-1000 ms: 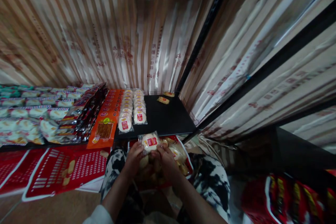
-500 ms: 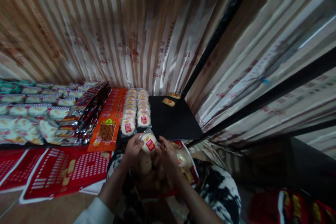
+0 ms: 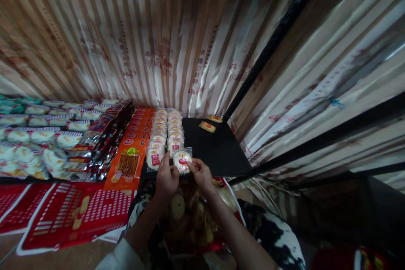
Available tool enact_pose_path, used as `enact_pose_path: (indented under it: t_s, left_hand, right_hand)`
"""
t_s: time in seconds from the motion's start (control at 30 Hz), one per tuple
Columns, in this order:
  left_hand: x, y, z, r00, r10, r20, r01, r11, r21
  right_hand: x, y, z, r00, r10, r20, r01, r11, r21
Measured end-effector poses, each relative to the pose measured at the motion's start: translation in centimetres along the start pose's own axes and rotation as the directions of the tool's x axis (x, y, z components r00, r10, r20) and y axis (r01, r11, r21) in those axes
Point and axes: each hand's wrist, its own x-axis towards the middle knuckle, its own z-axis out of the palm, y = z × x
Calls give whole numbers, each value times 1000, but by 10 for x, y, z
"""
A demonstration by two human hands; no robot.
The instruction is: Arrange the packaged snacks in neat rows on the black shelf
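Observation:
A clear packet with a round white cracker and a red label [image 3: 182,161] is at the front end of the right-hand row of packed crackers [image 3: 175,133]. My right hand [image 3: 203,175] pinches its right edge, thumb on top. My left hand [image 3: 167,179] is beside its left edge, fingers stretched forward and the thumb apart from them near the packet's lower left corner. Whether the left fingers touch it is unclear. Left of this is a second row of the same packets [image 3: 155,158]. Below my hands, between my knees, a dim red basket [image 3: 238,209] holds loose packed snacks.
An orange snack bag [image 3: 128,164], dark shiny packets [image 3: 110,135] and white packets [image 3: 47,135] line the black shelf [image 3: 215,152] leftward. Two small yellow packets [image 3: 207,126] lie at its back. Red baskets [image 3: 72,215] stand below left; a black post [image 3: 268,55] rises right.
Both hands have moved forward from above the basket to the shelf's front, bringing the cracker packet to the right-hand row. My left hand has loosened from its grip on the packet.

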Motion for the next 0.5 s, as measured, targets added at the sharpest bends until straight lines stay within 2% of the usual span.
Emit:
enact_pose_path:
  t_s: [0.07, 0.13, 0.4, 0.5]
  left_hand:
    - [-5, 0, 2, 991, 132, 24, -134, 984, 120]
    - [-8, 0, 4, 977, 192, 93, -208, 954, 216]
    - [-11, -6, 10, 946, 160, 281, -269, 872, 410]
    - [-13, -14, 16, 945, 161, 285, -279, 851, 445]
  right_hand:
    - [7, -6, 3, 1000, 21, -17, -22, 995, -95]
    - [12, -11, 7, 999, 36, -16, -38, 983, -177]
    - [18, -22, 24, 1000, -18, -5, 14, 912, -411]
    - [19, -21, 26, 998, -53, -32, 33, 894, -446]
